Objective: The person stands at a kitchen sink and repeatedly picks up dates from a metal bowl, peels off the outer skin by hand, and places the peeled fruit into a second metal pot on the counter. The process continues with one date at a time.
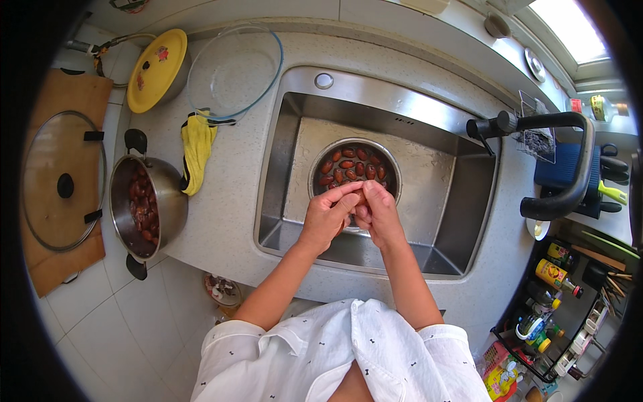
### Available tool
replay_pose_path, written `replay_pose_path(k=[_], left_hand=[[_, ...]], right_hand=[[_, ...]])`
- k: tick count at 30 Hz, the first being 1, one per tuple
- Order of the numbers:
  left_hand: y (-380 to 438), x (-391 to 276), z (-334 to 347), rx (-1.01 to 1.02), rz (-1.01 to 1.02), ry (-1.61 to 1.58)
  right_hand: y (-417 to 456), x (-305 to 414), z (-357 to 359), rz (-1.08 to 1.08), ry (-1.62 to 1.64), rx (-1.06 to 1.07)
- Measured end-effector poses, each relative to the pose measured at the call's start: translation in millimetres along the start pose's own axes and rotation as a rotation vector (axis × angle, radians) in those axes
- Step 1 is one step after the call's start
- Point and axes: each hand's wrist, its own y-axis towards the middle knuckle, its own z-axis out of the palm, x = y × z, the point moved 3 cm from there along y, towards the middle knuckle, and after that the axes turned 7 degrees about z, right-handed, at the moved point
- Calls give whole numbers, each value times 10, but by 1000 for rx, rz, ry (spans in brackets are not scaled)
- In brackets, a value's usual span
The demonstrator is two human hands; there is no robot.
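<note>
Above a round stainless steel bowl (398, 171) in the sink, my left hand (325, 217) and my right hand (380, 211) meet fingertip to fingertip. Both pinch what looks like a red date (359, 197), mostly covered by the fingers. Several more red dates (360, 168) lie in liquid in the bowl, and my hands hide its near part. On the counter to the left, a steel pot (173, 201) with black handles holds many dates (143, 206).
The steel sink (432, 201) surrounds the bowl, with a black faucet (555, 120) at its right. A yellow glove (197, 151), a clear glass bowl (236, 70) and a yellow-lidded pot (156, 70) stand left. Bottles (552, 274) fill a rack at lower right.
</note>
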Motion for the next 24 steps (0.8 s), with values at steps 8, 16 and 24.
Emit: replay_pose_path(k=[8, 16, 24], left_hand=[[65, 182, -253, -86, -80, -261], [79, 546, -650, -141, -373, -504], [64, 604, -538, -293, -538, -301]], right_hand=[[279, -176, -283, 38, -66, -140], [909, -760, -803, -502, -1549, -378], [387, -306, -159, -426, -1147, -246]])
